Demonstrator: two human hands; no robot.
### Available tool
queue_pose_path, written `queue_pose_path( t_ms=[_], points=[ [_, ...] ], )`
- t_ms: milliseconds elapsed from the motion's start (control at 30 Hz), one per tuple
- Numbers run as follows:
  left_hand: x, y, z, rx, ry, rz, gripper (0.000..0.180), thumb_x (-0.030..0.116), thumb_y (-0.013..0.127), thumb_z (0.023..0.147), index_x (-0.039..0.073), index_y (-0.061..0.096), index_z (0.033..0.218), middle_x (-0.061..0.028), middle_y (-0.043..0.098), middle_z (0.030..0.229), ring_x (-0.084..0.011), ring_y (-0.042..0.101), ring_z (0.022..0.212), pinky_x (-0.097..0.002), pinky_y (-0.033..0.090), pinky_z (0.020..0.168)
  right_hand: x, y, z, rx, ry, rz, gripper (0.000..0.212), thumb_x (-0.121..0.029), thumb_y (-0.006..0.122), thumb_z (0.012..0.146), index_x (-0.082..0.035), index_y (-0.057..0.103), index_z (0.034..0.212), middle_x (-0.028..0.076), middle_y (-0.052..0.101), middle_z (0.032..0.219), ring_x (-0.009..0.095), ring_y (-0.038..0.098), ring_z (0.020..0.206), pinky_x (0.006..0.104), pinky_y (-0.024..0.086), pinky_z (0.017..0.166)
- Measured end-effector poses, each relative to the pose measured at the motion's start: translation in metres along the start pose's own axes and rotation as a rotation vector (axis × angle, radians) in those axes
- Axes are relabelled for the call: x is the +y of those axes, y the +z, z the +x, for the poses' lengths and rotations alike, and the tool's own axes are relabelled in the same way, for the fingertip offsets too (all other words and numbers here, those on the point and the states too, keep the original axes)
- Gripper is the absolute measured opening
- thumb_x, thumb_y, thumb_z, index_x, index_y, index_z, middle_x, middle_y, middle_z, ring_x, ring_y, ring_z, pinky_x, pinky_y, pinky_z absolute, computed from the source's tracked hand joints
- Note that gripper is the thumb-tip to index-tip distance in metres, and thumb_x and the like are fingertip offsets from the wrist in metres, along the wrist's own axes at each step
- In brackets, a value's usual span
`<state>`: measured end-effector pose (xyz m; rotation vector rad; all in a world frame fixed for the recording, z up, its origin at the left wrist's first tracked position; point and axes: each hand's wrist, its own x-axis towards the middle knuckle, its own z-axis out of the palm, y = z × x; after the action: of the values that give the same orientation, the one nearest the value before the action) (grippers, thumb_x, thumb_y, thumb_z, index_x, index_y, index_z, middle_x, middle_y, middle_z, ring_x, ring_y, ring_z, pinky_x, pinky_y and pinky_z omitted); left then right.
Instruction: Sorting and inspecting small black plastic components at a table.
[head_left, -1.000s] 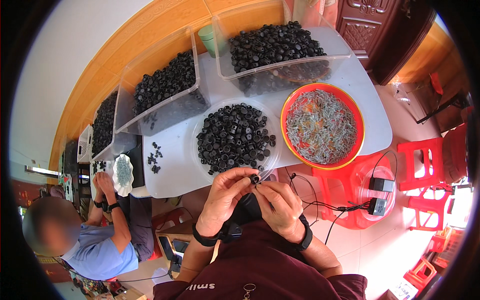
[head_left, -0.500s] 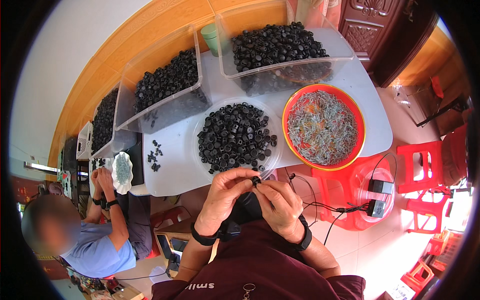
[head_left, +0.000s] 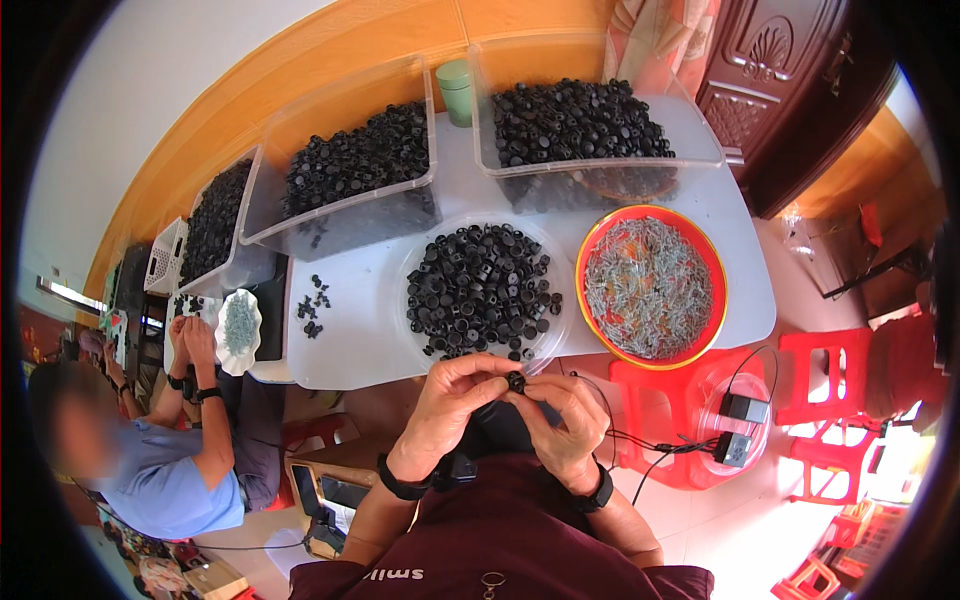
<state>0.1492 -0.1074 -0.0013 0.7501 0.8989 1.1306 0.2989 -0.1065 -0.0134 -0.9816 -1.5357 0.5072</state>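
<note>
Between my two hands, just off the table's near edge, is a small round black plastic part [head_left: 516, 382]. My left hand [head_left: 447, 405] pinches it from the left with thumb and forefinger. From the right, the fingertips of my right hand [head_left: 563, 415] close against the same part; whether they also hold something smaller is hidden. Beyond my hands lies a clear round tray [head_left: 562, 290] heaped with black plastic caps [head_left: 478, 285]. To its right stands a red bowl with a yellow rim [head_left: 722, 290], full of thin grey metal screws [head_left: 650, 290].
Clear bins [head_left: 437, 175] of black parts line the back of the white table [head_left: 350, 365]. Small loose black pieces [head_left: 313, 305] lie at left. A co-worker in a blue shirt [head_left: 170, 480] sits at left by a white dish [head_left: 222, 340]. Red stools [head_left: 640, 400] and cables stand right.
The view has shifted, so the table and bins sit slightly lower in the picture. Both my hands stay together at the black part, which appears slightly turned.
</note>
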Motion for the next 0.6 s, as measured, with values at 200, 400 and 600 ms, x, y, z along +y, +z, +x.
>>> queue_pose_path(
  t_ms=[200, 400, 600],
  points=[
    [-0.002, -0.008, -0.005, 0.034, 0.038, -0.076, 0.020, -0.005, 0.057, 0.082, -0.003, 0.062, 0.100, -0.0098, 0.062, 0.097, -0.0142, 0.060, 0.086, -0.0247, 0.050, 0.077, -0.002, 0.009, -0.001, -0.008, -0.049, 0.030, 0.026, 0.002, 0.077, 0.062, -0.003, 0.063, 0.083, 0.008, 0.064, 0.081, 0.018, 0.063, 0.067, 0.0256, 0.050, 0.055],
    [0.000, -0.018, -0.010, 0.050, 0.074, -0.111, 0.020, -0.007, 0.056, 0.081, -0.003, 0.062, 0.099, -0.0123, 0.062, 0.098, -0.0173, 0.061, 0.088, -0.0299, 0.053, 0.079, -0.009, 0.020, 0.001, -0.048, -0.027, 0.042, 0.025, 0.005, 0.076, 0.061, -0.003, 0.064, 0.082, 0.009, 0.064, 0.081, 0.019, 0.063, 0.067, 0.0258, 0.050, 0.057],
    [0.006, -0.027, -0.013, 0.059, 0.099, -0.158, 0.020, -0.007, 0.056, 0.080, -0.004, 0.062, 0.099, -0.0124, 0.062, 0.099, -0.0178, 0.061, 0.090, -0.0304, 0.052, 0.080, -0.012, 0.032, 0.002, -0.059, -0.032, 0.040, 0.026, 0.007, 0.075, 0.061, -0.003, 0.064, 0.083, 0.009, 0.063, 0.082, 0.019, 0.062, 0.069, 0.0260, 0.050, 0.059]
  ],
)
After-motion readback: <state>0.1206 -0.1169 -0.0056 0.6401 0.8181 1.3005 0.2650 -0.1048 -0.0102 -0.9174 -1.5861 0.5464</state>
